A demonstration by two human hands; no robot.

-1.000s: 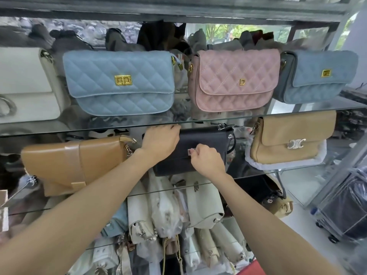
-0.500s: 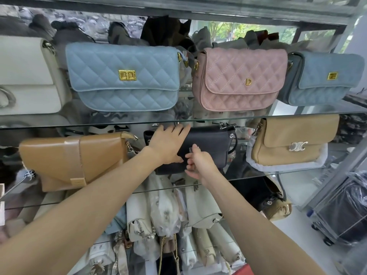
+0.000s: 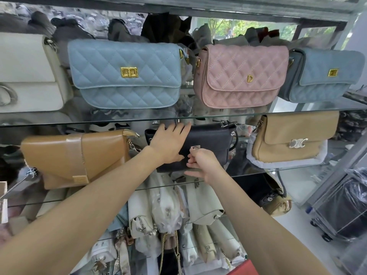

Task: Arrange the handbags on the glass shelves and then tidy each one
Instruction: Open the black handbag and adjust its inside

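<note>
L hand (image 3: 169, 142) flat on black bag (image 3: 210, 141), R hand (image 3: 200, 165) pinching its clasp (image 3: 195, 148), mid glass shelf (image 3: 288, 169)

Head view: 1 wide-angle camera, worn on the person's head, faces forward and slightly down at glass shelves (image 3: 248, 115), close, within arm's reach. Both forearms enter from the bottom edge. No 2nd view.
</note>
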